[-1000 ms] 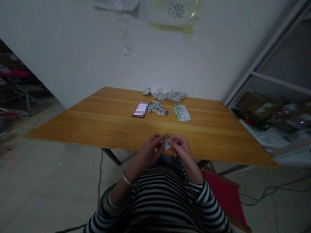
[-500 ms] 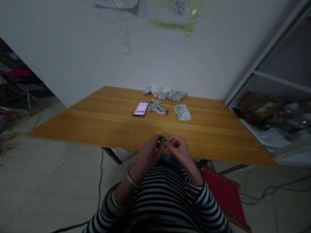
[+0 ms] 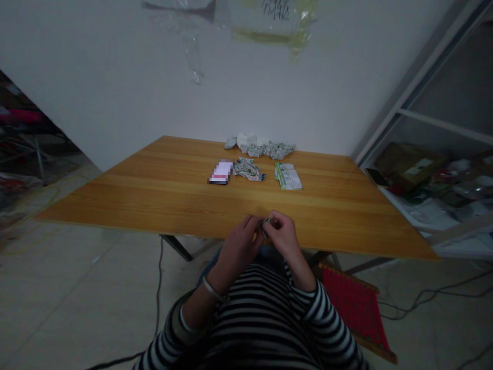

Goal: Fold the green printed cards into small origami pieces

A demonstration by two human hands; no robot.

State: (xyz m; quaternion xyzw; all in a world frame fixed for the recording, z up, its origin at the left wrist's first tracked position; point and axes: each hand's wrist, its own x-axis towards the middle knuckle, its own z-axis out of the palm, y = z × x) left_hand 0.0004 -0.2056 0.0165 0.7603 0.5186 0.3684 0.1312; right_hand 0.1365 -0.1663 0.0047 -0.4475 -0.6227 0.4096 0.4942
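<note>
My left hand [image 3: 242, 241] and my right hand [image 3: 283, 232] meet just over the near edge of the wooden table [image 3: 154, 200]. Both are closed, fingertips pinching a small piece of printed paper [image 3: 265, 222] between them. Most of the piece is hidden by the fingers, so its shape cannot be made out. Farther back lies a crumpled printed paper [image 3: 248, 168]. To its left is a phone [image 3: 221, 172] with a lit, blurred screen. On its right, a flat green-and-white printed sheet [image 3: 288, 176] rests on the wood.
Several crumpled paper wads [image 3: 269, 149] line the table's back edge by the wall. A red woven stool [image 3: 356, 306] stands at my right. A shelf with a cardboard box [image 3: 412, 160] and clutter is beyond the table's right side. Cables [image 3: 412, 308] run over the floor.
My fingers have shifted on the small paper, and less of it shows now. The right hand has turned slightly and risen. Things on the table have not moved; the view has shifted a little.
</note>
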